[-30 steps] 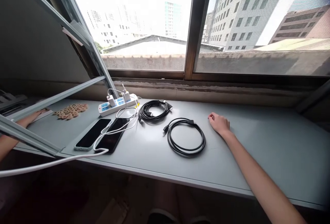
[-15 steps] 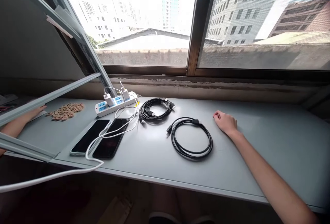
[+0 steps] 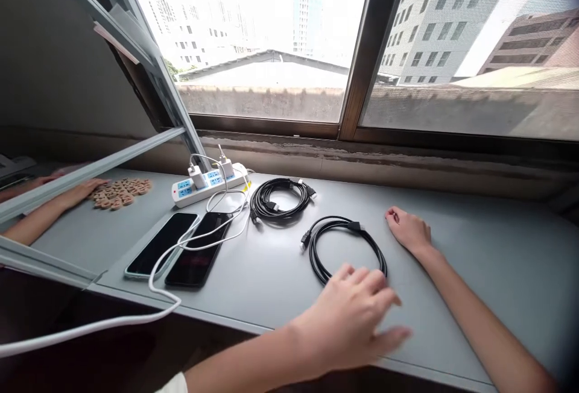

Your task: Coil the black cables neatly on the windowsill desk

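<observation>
My left hand (image 3: 350, 316) reaches in from the bottom, palm down, with thumb and fingers apart. It is slightly blurred, holds nothing and covers the near edge of a coiled black cable (image 3: 315, 262). Whether it touches the cable, I cannot tell. That coil lies on the grey table (image 3: 271, 284), its connector ends showing at the left and top. To the right of it, my right hand (image 3: 409, 231) rests on the table with fingers curled in; nothing shows in it. A thicker coil of black cable (image 3: 261, 207) lies farther back to the left, with several plugs.
Two phones (image 3: 199, 251) lie at the left under a white charging cable (image 3: 161, 287) that hangs over the front edge. A power strip (image 3: 183, 201) with chargers stands behind them. Past a metal ladder-like frame (image 3: 136, 146), another person's hand (image 3: 85, 191) is beside small wooden pieces (image 3: 120, 193).
My left hand has come into view from below, over the near side of the front cable coil. My right hand stays resting. The other person's hand has moved to the wooden pieces.
</observation>
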The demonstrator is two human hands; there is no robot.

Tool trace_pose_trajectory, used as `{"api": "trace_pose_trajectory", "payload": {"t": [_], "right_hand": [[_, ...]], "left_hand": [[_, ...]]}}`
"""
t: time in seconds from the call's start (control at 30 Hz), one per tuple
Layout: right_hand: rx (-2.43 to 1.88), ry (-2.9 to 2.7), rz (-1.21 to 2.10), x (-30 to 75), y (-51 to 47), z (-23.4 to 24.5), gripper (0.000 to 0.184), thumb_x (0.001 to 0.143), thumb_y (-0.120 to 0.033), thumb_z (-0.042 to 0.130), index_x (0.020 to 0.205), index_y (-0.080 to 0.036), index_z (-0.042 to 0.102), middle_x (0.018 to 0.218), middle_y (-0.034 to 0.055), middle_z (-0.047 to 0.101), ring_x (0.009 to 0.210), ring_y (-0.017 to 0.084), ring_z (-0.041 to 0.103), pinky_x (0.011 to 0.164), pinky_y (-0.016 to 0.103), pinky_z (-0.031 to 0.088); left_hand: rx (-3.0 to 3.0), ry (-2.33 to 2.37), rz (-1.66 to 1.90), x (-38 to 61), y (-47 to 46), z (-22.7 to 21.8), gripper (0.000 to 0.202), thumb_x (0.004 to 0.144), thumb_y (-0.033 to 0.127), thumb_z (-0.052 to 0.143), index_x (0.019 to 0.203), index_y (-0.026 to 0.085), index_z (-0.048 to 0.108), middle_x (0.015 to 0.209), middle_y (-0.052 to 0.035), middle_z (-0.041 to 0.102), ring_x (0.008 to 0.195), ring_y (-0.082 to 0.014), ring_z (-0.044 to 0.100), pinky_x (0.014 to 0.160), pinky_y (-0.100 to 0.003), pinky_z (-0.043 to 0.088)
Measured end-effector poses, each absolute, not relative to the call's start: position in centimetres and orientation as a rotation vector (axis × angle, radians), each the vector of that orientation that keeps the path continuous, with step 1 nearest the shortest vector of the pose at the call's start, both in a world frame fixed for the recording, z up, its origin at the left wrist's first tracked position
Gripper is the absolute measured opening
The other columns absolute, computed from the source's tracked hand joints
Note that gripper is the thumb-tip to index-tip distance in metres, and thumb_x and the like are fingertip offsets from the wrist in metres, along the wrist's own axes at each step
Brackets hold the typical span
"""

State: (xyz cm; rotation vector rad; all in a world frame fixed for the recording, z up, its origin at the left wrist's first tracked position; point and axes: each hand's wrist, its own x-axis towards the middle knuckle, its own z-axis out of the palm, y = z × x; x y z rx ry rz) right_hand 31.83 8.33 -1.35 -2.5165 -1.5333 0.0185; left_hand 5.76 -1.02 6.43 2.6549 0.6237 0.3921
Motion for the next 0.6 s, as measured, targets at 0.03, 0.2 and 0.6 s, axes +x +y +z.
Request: {"api": "trace_pose_trajectory", "payload": {"t": [0.03,0.2,0.6], "right_hand": [[-2.517,-1.530,0.017,31.8,8.3,-1.4,0.026,0.089,-0.031,0.038,0.090,-0.024,0.063,0.080,0.0045,0.065,0.068,0.020,0.056,0.053,0.026,0.025],[-2.514,-1.507,0.049,31.8,8.4,-1.3,0.024,0.088,-0.030,0.039,0.088,-0.024,0.062,0.078,0.0043,0.065,0.068,0.021,0.057,0.053,0.027,0.025],[-2.205,-1.403,0.161,30.1,8.1,1.7,0.016,0.081,-0.027,0.044,0.090,-0.024,0.057,0.061,-0.0018,0.058,0.064,0.019,0.057,0.054,0.025,0.031]], "left_hand": [[2.707,0.776,0.359,5.9,-0.2,5.8,0.034,0.086,0.044,0.046,0.107,0.019,0.055,0.100,-0.0065,0.060,0.091,-0.0211,0.056,0.084,-0.035,0.041],[2.797,1.093,0.201,6.0,1.2,2.1,0.037,0.078,0.050,0.055,0.088,0.014,0.057,0.088,-0.0080,0.059,0.085,-0.0237,0.054,0.079,-0.036,0.042],[1.932,0.914,0.964,6.4,5.9,7.1,0.032,0.094,0.040,0.027,0.076,0.019,0.043,0.065,0.0016,0.049,0.058,-0.0109,0.045,0.057,-0.023,0.035]]}}
